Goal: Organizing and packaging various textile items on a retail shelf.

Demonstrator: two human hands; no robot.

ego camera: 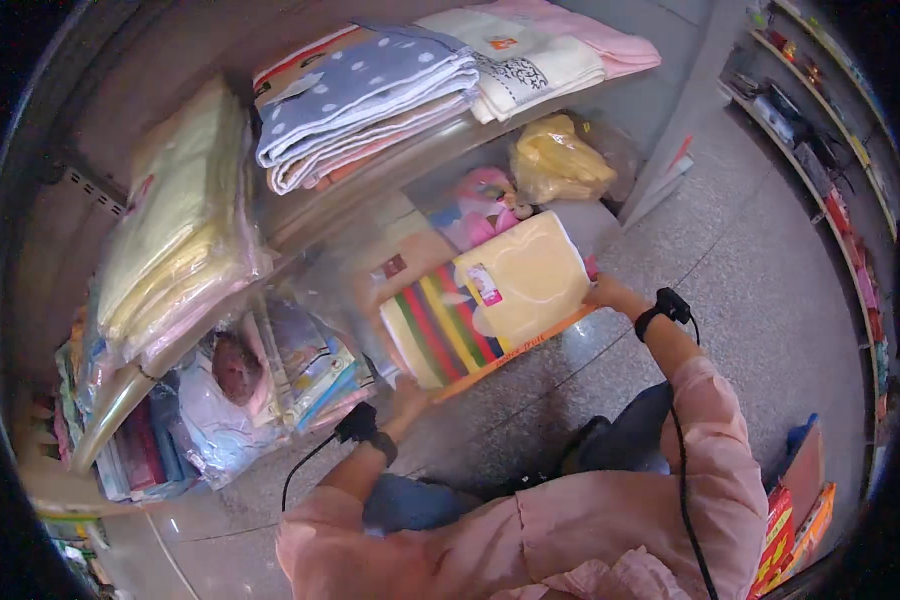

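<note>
Between my two hands lies a folded towel stack (495, 300): one part is cream with a pale shape, the other is striped in green, red, yellow and blue. A small label (485, 285) sits on its top. Orange edging with writing shows along the near side. My right hand (607, 292) grips the right end. At the near left corner, my left hand (409, 397) holds the stack, its fingers partly hidden. The stack is at the front of the lower shelf. Behind it are a beige folded cloth (405, 259) and a pink item (484, 214).
Above, the upper shelf carries polka-dot folded towels (367, 97), white towels (532, 67) and plastic-wrapped yellow cloths (180, 225). A yellow bagged bundle (566, 161) is at the lower shelf's right. Bagged goods (232, 405) fill its left. Another shelf (817, 172) curves along the right.
</note>
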